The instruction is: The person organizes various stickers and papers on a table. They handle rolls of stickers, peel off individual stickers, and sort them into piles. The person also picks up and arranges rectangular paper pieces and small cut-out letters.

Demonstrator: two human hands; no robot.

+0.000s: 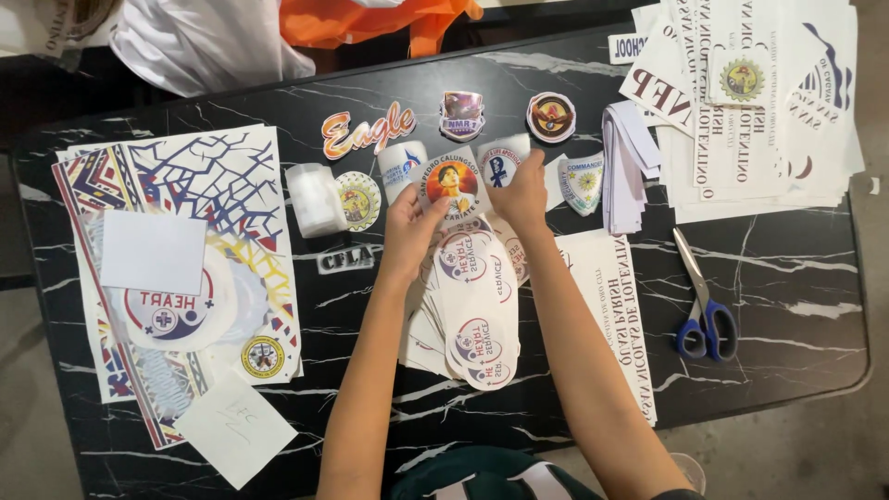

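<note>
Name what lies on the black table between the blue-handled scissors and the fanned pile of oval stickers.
In the head view, a long white lettered strip lies between the scissors and the sticker pile; the person's right forearm crosses above it.

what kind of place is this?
Probably a small print or sticker workshop. A black marble-look table holds cut-out round stickers, printed sheets and blue-handled scissors; both hands, left hand and right hand, handle a round sticker.

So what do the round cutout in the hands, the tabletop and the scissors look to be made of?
The round cutout, held by the left hand and right hand: thin printed paper or sticker sheet, flat with a white border; which one is unclear. The tabletop: glossy black with white veins, marble-look, possibly laminate. The scissors: pale metal blades, blue handles that look plastic.
</note>
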